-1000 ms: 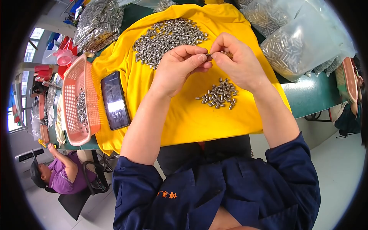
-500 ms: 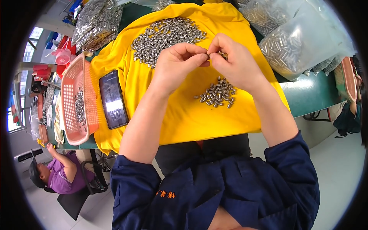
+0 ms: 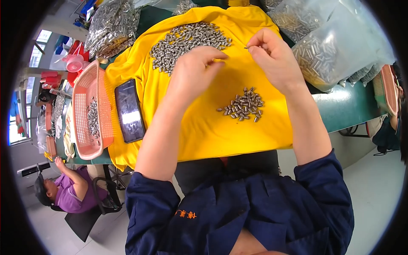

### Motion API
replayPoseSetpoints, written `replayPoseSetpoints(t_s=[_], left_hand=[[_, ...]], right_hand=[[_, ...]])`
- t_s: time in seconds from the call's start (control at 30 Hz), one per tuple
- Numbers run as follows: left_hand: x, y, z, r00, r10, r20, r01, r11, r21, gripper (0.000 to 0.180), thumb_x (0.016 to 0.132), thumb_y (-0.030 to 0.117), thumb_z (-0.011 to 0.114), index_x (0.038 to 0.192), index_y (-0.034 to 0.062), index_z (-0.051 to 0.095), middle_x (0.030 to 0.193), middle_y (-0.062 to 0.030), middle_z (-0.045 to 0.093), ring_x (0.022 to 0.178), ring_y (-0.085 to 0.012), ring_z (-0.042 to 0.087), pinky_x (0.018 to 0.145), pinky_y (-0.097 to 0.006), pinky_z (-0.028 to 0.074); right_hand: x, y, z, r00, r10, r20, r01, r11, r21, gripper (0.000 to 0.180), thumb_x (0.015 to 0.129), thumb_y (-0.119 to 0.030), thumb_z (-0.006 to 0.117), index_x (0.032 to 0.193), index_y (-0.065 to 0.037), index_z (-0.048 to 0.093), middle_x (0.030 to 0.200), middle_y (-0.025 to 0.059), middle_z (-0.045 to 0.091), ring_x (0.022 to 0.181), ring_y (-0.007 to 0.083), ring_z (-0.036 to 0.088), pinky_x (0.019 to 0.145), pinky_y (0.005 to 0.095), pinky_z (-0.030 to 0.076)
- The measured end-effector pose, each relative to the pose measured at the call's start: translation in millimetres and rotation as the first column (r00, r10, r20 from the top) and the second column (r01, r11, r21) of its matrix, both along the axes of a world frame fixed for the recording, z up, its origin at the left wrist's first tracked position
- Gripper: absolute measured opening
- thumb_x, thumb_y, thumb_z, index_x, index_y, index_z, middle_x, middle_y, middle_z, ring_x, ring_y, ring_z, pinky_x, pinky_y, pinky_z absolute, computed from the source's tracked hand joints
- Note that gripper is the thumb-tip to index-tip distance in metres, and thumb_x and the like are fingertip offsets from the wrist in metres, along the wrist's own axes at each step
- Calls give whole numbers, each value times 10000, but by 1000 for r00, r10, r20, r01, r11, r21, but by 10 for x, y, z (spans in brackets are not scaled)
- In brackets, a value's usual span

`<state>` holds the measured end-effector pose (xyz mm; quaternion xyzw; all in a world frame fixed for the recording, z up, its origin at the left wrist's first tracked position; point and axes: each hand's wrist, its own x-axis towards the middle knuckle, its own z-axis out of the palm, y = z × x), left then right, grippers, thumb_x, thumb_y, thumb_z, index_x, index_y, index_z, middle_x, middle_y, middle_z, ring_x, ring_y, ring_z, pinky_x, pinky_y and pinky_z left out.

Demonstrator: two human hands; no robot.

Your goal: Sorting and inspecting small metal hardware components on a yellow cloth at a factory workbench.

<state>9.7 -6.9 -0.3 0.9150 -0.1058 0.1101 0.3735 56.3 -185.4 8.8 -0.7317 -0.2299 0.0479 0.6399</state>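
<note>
Over the yellow cloth point(image 3: 199, 136), my left hand point(image 3: 195, 70) hangs beside the near edge of a big pile of small silvery metal cylinders point(image 3: 187, 38). Its thumb and forefinger are slightly apart, and nothing shows between them. Farther right, my right hand point(image 3: 274, 61) pinches a tiny dark piece point(image 3: 246, 47) between thumb and fingertips; its kind is too small to make out. A smaller heap of the metal cylinders point(image 3: 244, 104) lies on the cloth below and between my hands.
Left on the table are a black phone point(image 3: 129, 110) and a pink basket point(image 3: 78, 123) holding small metal parts. Bags of metal parts point(image 3: 316, 55) stand at the right, another bag point(image 3: 112, 27) at the back left. A person in purple point(image 3: 74, 191) sits at far left.
My hands have come apart: the right moved up and right with the tiny piece, the left drew slightly back to the left. The left thumb and forefinger have parted.
</note>
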Motion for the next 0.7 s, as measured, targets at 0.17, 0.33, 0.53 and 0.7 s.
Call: replayPoseSetpoints(t_s=[0.17,0.33,0.53,0.7], left_hand=[[292,71,-83,993,72,89,-107,857,504,146,717,159,589,804,44,609,776,-102,578,652,-236,577,607,-325,456],[404,54,-18,992,108,-65,-53,825,563,110,704,128,559,764,48,605,770,-116,578,704,-269,566,651,-352,446],[469,47,54,990,4,-142,87,777,623,107,679,98,547,751,47,607,755,-131,576,757,-291,555,674,-372,438],[377,9,213,991,5,-135,69,844,532,110,693,103,570,779,51,615,763,-112,589,709,-229,574,647,-312,446]], right_hand=[[-30,27,17,1000,9,29,-9,1000,3,87,742,-102,502,786,-27,494,653,5,489,565,72,412,504,222,353],[-42,15,73,999,-8,51,7,1000,14,106,728,-120,499,773,-24,496,632,34,493,548,93,425,504,241,364],[-31,-10,87,998,15,54,-16,1000,7,106,727,-122,493,776,-27,498,614,33,489,537,103,426,506,249,368],[-45,6,108,997,12,83,-12,1000,6,98,726,-119,487,772,-32,495,606,32,484,536,103,424,503,252,366]])
